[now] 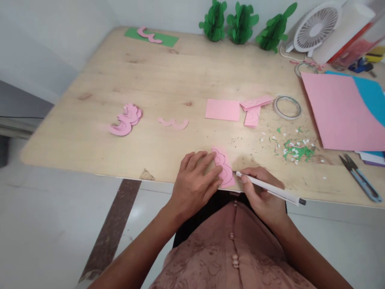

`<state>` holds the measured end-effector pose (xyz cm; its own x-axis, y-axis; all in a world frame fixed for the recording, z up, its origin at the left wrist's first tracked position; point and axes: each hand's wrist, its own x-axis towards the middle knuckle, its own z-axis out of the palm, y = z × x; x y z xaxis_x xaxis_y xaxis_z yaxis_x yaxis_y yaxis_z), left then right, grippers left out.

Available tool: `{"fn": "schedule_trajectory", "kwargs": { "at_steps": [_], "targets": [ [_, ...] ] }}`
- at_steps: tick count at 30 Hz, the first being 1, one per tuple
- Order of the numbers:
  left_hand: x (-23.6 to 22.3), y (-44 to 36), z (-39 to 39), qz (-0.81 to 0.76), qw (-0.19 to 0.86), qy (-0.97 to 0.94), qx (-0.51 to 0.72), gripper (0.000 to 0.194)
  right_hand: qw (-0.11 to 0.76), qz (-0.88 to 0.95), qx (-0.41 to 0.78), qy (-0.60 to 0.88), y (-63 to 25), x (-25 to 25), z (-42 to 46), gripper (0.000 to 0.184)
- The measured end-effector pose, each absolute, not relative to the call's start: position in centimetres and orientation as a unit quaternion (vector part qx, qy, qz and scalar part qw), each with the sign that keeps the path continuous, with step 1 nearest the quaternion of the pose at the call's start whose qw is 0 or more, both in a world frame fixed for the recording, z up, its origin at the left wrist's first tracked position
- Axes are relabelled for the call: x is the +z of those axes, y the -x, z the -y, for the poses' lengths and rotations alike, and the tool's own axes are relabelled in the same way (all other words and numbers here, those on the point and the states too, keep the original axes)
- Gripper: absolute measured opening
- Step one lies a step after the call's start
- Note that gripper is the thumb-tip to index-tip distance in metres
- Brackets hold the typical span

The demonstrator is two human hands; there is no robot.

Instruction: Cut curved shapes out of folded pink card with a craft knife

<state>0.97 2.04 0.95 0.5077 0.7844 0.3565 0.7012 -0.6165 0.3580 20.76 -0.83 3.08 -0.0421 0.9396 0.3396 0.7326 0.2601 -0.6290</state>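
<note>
At the table's front edge, my left hand (197,174) lies with fingers stretched out over a small piece of pink paper (227,181), pressing it to the wood. Curved dark outlines with rounded bumps show on that paper; its left part is hidden under my fingers. A white pen (273,189) is gripped in my right hand (264,192), its dark tip close to the paper's right edge; whether it touches cannot be made out. Beyond my hands lie a wavy pink cut-out (173,124), a pink rectangle (222,110) and folded pink pieces with drawn lines (252,116).
Stacked pink cut-outs (122,124) lie left; a green strip (170,40) lies at the back. Green paper shapes (242,24) and a fan (317,28) stand behind. Rightward are a tape roll (287,116), paper scraps (300,152), pink sheets (343,112) and thread snips (362,178).
</note>
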Motion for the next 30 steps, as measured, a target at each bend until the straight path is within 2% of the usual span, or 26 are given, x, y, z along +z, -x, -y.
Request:
{"fn": "schedule_trajectory", "kwargs": {
  "at_steps": [25,30],
  "targets": [
    [0.98,-0.96,-2.07,-0.432,0.084,-0.864,0.244,0.018,0.373,0.678,0.155,0.614,-20.87,3.26,1.38,0.011],
    [0.93,-0.93,-2.04,-0.431,0.083,-0.865,0.242,0.019,0.362,0.715,0.181,0.570,-20.46,3.33,1.77,0.010]
  ]
}}
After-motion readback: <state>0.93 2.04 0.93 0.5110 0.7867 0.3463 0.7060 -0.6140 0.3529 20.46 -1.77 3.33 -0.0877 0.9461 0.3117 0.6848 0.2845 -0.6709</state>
